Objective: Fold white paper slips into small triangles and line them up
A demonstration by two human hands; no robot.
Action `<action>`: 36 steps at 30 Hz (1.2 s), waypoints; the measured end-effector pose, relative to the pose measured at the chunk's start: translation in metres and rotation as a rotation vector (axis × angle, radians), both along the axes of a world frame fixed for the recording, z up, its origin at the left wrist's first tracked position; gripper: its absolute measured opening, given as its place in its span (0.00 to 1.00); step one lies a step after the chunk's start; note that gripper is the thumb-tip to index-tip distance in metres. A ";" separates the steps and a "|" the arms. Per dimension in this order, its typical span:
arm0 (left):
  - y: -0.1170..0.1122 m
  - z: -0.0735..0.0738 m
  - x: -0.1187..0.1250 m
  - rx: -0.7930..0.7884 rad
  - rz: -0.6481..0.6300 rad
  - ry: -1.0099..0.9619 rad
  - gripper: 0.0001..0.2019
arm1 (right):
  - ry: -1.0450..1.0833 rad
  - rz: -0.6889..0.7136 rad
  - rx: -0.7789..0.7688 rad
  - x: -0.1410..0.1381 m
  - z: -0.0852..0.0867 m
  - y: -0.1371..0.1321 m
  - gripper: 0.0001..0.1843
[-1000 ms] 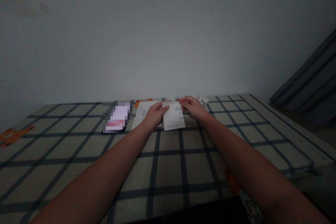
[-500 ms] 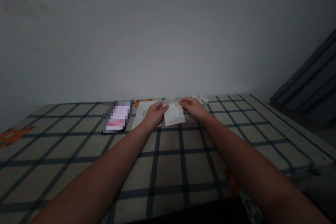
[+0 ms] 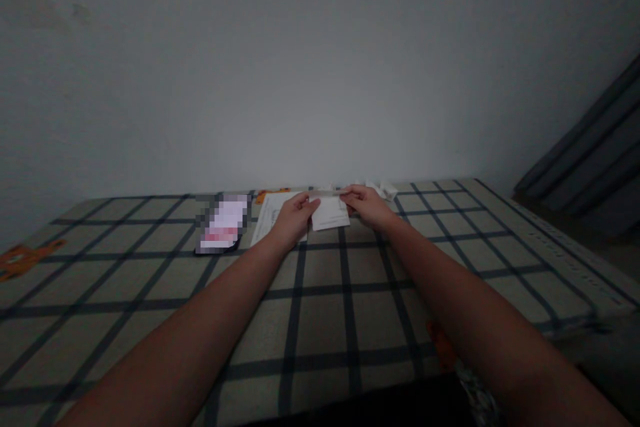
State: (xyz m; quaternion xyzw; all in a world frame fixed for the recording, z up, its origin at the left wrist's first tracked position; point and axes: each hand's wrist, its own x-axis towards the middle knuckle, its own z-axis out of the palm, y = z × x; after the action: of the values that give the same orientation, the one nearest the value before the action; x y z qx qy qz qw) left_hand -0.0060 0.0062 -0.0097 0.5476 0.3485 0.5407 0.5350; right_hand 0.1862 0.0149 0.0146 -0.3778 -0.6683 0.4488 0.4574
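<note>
Both my hands hold a small white paper slip [image 3: 331, 213] above a checked cloth surface [image 3: 320, 293] near the far wall. My left hand [image 3: 294, 220] pinches its left top corner, and my right hand [image 3: 369, 205] pinches its right top corner. The slip hangs tilted, its upper edge folded toward me. Under my left hand lies a larger white printed sheet [image 3: 273, 217], flat on the cloth.
A phone with a lit screen [image 3: 223, 223] lies left of the sheet. Crumpled white paper [image 3: 383, 188] sits behind my right hand by the wall. Orange prints mark the cloth at the far left [image 3: 23, 259]. A dark slatted panel [image 3: 590, 160] leans at the right.
The slip's lower edge has risen and it looks shorter, as its top is folded over. Both hands stay nearly in place.
</note>
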 end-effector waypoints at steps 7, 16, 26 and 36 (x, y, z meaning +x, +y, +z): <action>0.001 -0.002 0.000 0.006 -0.100 0.026 0.19 | 0.040 0.004 0.009 0.001 0.001 0.001 0.10; 0.002 -0.001 0.002 -0.005 -0.072 -0.014 0.18 | -0.008 -0.002 0.005 0.001 0.000 0.001 0.08; 0.001 0.001 0.002 0.000 -0.021 -0.040 0.14 | -0.027 0.019 -0.044 0.000 0.000 0.000 0.09; -0.002 0.003 0.001 -0.017 -0.035 0.037 0.16 | -0.039 -0.001 0.000 0.002 0.003 -0.003 0.10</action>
State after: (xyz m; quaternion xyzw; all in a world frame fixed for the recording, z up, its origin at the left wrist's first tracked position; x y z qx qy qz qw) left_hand -0.0054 0.0041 -0.0064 0.5591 0.3533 0.5181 0.5424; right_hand 0.1881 0.0117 0.0180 -0.3868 -0.6770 0.4410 0.4445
